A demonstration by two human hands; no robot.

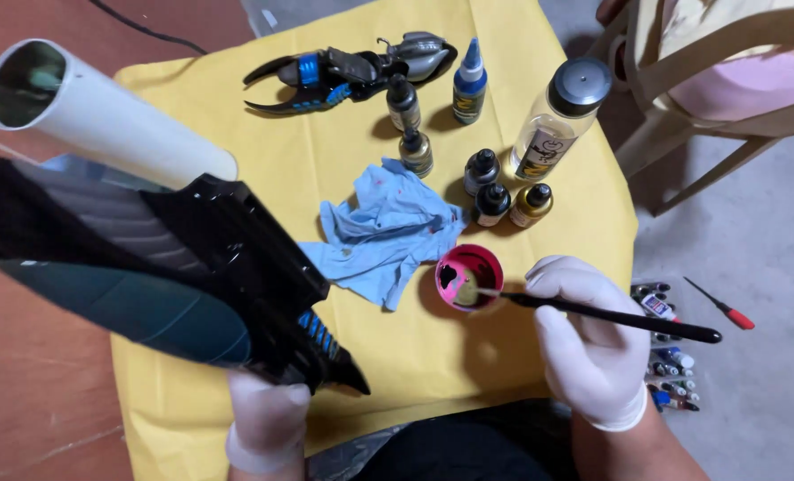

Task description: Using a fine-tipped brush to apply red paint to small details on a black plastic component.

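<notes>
Your paintbrush (611,315) lies across your right hand (593,343), its bristle tip dipped into the small pink cup (470,276) that sits on the yellow cloth (433,356) just left of that hand. The gloved fingers are curled snugly around the black handle, thumb and forefinger pinching it near the front, while the rear end of the handle juts out to the right past your knuckles. Your left hand (268,419), also in a white glove, is closed around the underside of the large model piece (174,267), a glossy black and teal part with a white tube at its upper end and blue ribbing near the pointed tip; you hold it raised above the cloth, well to the left of the cup. Just above and left of the cup lies a crumpled blue rag (384,232) with a few red spots. Behind it stand several small paint bottles (491,191) and one tall clear bottle (557,116) with a grey cap. At the far edge of the cloth rests a dark claw-shaped model part (352,71) with blue bands.
</notes>
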